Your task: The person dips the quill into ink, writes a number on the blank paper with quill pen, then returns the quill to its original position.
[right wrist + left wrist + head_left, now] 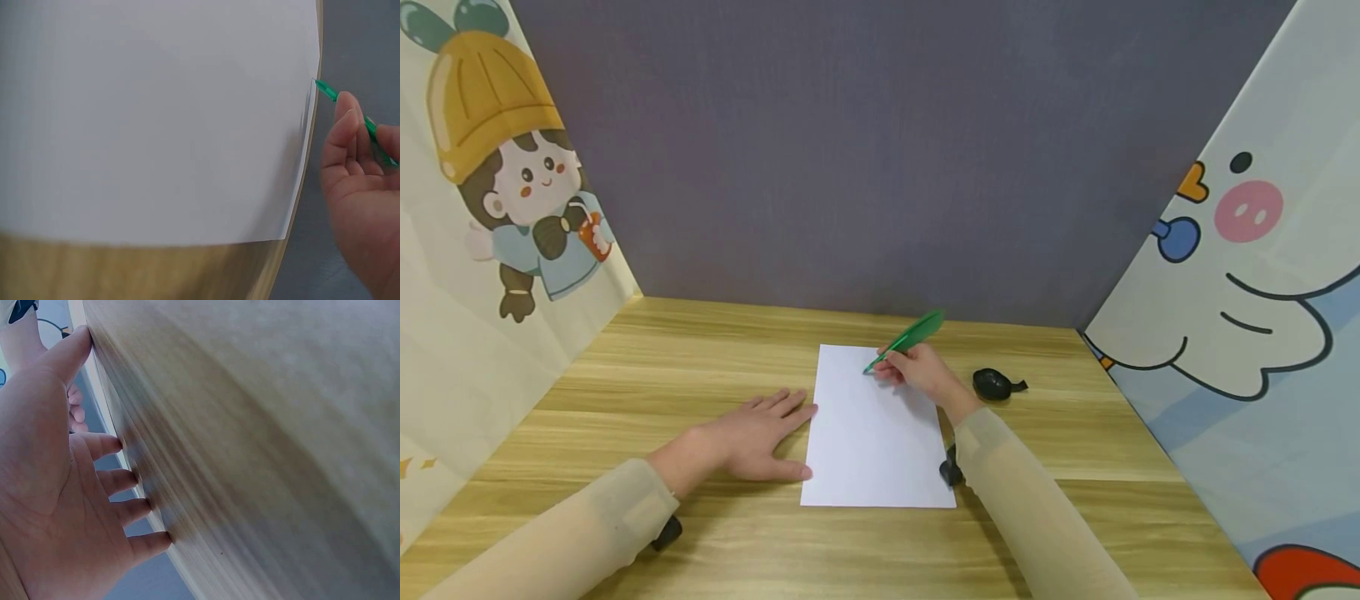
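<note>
A white sheet of paper [874, 450] lies on the wooden table in the head view. Near its top edge my right hand [917, 371] pinches a green pen [917, 332] with a feather-shaped end, its tip at the paper. The right wrist view shows that pen [326, 90] between the fingers and thumb of the right hand [369, 194], the tip meeting the sheet [156, 125]. My left hand [756, 437] rests on the table with fingers spread, thumb and fingertips at the sheet's left edge. In the left wrist view, the left hand's [62, 469] fingertips touch the surface.
A small black object with a short tail [992, 384] lies on the table [700, 350] right of the paper. A dark grey panel [865, 167] stands behind the table. Cartoon-printed walls [445, 350] flank both sides.
</note>
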`<state>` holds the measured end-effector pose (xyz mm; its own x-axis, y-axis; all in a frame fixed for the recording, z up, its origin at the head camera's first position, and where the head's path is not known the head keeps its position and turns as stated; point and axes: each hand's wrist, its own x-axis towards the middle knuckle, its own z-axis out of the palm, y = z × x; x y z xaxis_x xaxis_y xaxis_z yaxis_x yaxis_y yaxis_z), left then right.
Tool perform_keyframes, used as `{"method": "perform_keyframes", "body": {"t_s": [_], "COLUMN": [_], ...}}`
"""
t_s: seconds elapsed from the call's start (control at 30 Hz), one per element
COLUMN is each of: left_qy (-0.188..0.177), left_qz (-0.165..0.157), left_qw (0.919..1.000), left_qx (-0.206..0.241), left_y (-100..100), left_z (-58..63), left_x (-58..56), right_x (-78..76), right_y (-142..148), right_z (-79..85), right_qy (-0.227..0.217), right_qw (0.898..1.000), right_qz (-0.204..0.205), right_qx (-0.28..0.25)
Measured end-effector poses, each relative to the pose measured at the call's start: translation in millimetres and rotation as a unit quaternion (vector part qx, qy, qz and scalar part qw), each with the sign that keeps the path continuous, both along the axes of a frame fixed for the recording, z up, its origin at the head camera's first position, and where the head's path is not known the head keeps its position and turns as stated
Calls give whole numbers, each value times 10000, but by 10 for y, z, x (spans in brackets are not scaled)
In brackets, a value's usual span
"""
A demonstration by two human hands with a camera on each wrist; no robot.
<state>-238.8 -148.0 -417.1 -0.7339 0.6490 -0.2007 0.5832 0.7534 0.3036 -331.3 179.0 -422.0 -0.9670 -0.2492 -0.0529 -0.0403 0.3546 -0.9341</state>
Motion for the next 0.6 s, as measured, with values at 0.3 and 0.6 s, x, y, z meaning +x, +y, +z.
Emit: {"method": "perform_keyframes", "body": {"t_s": [0.3, 0.6], "left_qy": [6, 35], "left_qz": [-8, -30], "left_qw": [10000, 10000], "left_qx": [-9, -4], "left_y": [2, 1], "left_z": [7, 9], "left_x": [5, 1], "right_x": [18, 24], "right_y": [-27, -32], "right_z": [10, 5], "right_qy": [-49, -20], "right_qw": [10000, 9998], "right_qz": [0, 174], "right_qx": [80, 90]}}
